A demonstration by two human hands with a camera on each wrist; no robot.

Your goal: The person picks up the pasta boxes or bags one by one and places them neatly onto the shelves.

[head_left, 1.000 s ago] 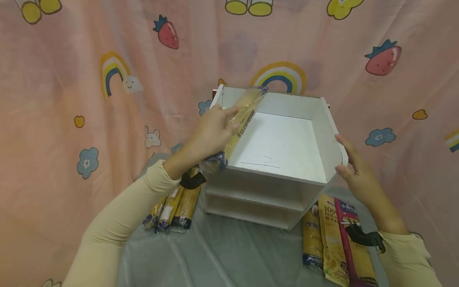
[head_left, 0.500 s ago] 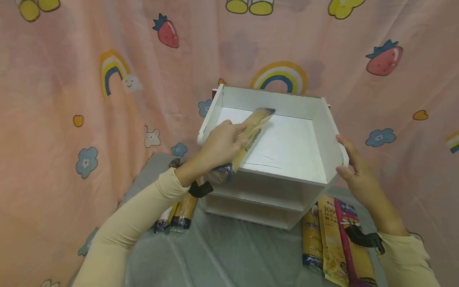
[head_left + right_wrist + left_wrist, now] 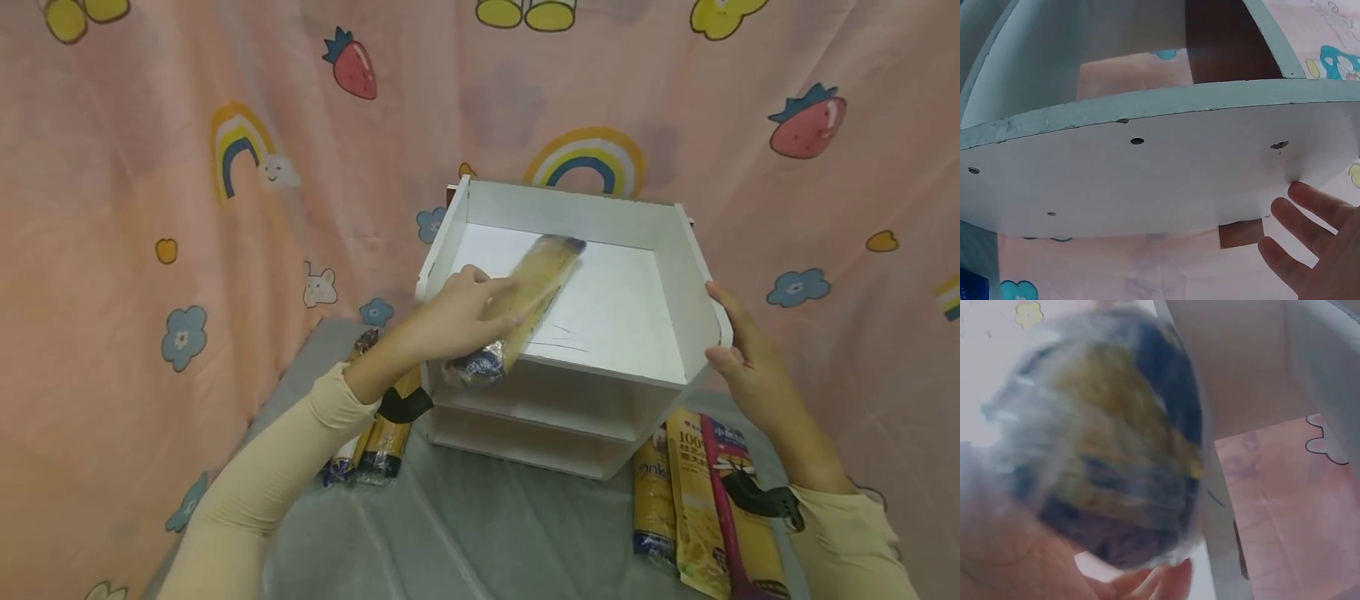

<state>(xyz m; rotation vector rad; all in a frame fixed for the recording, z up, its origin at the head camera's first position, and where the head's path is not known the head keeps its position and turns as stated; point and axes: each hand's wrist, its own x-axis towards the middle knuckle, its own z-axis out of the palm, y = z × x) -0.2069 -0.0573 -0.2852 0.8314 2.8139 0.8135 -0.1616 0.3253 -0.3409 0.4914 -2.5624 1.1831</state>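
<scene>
A spaghetti pack (image 3: 525,300) is gripped by the left hand (image 3: 457,321), laid slanted on the top tier of the white shelf (image 3: 675,275). The shelf's side wall is touched by the right hand (image 3: 750,367), fingers straight, nothing gripped. More packs (image 3: 375,442) are seen below the left grip on the bench (image 3: 487,533).

This looks like a staged home corner, not a real kitchen: a pink cartoon-print curtain (image 3: 150,250) of strawberries and rainbows hangs right behind a small white shelf unit (image 3: 675,275), which stands on a grey plastic-covered tabletop (image 3: 480,533) with pasta packets (image 3: 697,500) beside it.
</scene>
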